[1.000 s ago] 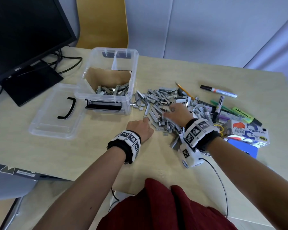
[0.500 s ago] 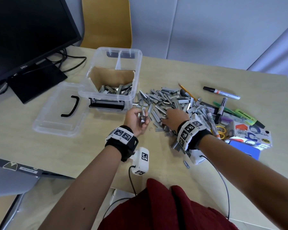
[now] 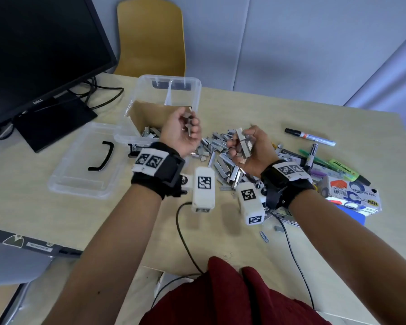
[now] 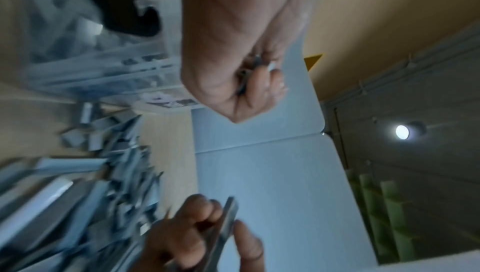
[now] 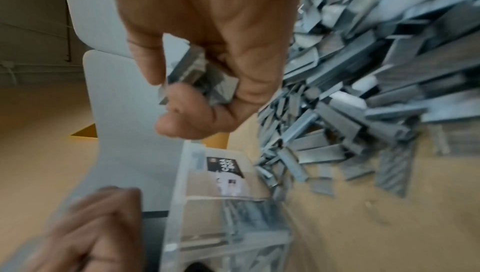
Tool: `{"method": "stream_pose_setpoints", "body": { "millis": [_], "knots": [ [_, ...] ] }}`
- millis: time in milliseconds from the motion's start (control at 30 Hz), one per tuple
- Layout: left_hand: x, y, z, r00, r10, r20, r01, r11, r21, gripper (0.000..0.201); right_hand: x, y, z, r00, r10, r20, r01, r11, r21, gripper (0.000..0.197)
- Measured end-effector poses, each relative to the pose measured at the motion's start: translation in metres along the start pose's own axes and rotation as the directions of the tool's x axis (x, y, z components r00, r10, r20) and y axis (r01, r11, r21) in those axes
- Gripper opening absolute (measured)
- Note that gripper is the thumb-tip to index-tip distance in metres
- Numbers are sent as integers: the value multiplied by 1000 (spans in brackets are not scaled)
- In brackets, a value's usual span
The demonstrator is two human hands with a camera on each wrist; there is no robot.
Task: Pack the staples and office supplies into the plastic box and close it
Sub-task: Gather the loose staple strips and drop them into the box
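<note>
I see my left hand curled around a few grey metal staple strips above the clear plastic box, which sits open on the pale wooden table. My right hand grips more strips over the loose staple pile.

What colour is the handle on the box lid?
Black; the handle on the clear lid shows best in the head view.

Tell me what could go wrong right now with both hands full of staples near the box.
Strips stick out of the right hand, so some may slip back onto the pile of staples. The left hand holds its staples at the near edge of the plastic box, so a loose drop might land on the table.
</note>
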State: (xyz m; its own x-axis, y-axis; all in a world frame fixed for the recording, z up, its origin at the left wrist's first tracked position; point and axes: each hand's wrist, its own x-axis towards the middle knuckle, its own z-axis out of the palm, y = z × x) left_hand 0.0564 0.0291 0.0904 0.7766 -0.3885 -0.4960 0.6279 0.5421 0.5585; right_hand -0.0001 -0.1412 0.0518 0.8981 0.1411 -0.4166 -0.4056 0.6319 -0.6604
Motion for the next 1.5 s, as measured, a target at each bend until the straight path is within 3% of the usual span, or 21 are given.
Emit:
{"method": "stream_pose_setpoints", "body": {
  "millis": [133, 233, 333, 433, 533, 600, 700, 800, 867, 967, 1133, 1200, 1267, 1333, 1400, 1500],
  "knots": [
    [6, 35, -5, 951, 52, -306, -105, 982, -159, 26, 7, -9, 29, 997, 80, -25, -80, 997, -3, 27],
    [16, 53, -16, 906, 62, -419, -84, 996, -35, 22, 14, -15, 52, 990, 134, -51, -137, 990, -44, 25],
    [20, 61, -23, 883, 120, -453, -54, 986, 157, 10, 21, -18, 77, 986, 161, -49, -165, 981, -100, 22],
    [14, 65, -25, 862, 224, -454, -119, 962, 247, 13, 29, -16, 99, 983, 175, -50, -178, 982, -67, 16],
    [11, 75, -34, 755, 425, -499, -238, 887, 396, 21, 41, -11, 115, 981, 188, -52, -190, 981, -27, 15],
    [12, 82, -46, 684, 527, -504, -233, 813, 533, 30, 49, -6, 123, 979, 196, -56, -197, 980, -17, 23],
    [16, 81, -63, 629, 590, -507, -205, 755, 623, 27, 58, 3, 134, 975, 222, -5, -223, 975, -23, 20],
    [16, 73, -67, 628, 640, -443, -120, 642, 757, 41, 61, 11, 140, 979, 201, -19, -201, 979, -35, 30],
    [16, 72, -67, 642, 656, -397, -93, 580, 809, 42, 60, 12, 141, 983, 181, -37, -182, 982, -45, 47],
    [14, 72, -69, 659, 649, -379, -51, 541, 839, 39, 57, 10, 139, 984, 176, -43, -178, 982, -69, 51],
    [16, 64, -69, 661, 703, -263, -3, 352, 936, 39, 43, -4, 114, 985, 163, -51, -170, 965, -202, 22],
    [15, 54, -65, 666, 720, -196, 3, 260, 966, 37, 35, -13, 94, 990, 117, -80, -135, 948, -289, 19],
    [14, 39, -58, 700, 704, -119, -28, 194, 981, 31, 27, -21, 71, 988, 61, -142, -111, 919, -379, 20],
    [13, 22, -49, 730, 683, -43, -87, 155, 984, 28, 17, -26, 48, 976, 22, -217, -129, 860, -494, 22],
    [12, 5, -38, 720, 692, 47, -145, 84, 986, 31, 8, -26, 27, 961, -5, -276, -185, 728, -660, 28],
    [12, -22, -27, 635, 726, 262, -235, -141, 962, 31, -2, -16, 1, 942, -91, -322, -260, 408, -875, 30]
  ]
}}
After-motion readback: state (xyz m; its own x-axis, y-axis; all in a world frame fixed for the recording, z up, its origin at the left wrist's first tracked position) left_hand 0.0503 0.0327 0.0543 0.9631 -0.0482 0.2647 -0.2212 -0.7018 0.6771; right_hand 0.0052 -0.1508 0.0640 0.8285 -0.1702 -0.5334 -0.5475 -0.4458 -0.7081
